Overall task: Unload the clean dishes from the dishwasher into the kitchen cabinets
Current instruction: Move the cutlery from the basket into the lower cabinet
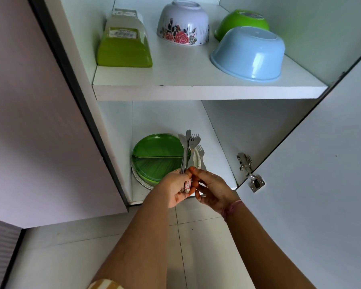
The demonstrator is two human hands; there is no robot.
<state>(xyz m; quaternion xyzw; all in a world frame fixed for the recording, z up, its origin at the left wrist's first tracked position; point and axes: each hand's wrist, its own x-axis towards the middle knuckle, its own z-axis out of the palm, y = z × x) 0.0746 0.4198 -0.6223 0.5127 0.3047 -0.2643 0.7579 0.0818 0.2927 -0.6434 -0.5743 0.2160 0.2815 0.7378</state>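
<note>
Bright, even daylight, soft and cool. Faint shadows under the shelf [208, 91] above the hands [193, 187]. Small glare streaks on the blue bowl [248, 54] up and right of the hands, and on the floral bowl [182, 22]. Wide-angle bending at the edges; cabinet lines lean. Focus sharp throughout; forearms near the bottom edge slightly soft.

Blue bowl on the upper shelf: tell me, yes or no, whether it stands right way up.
No, the blue bowl lies upside down on the upper shelf, base up and rim down.
</note>
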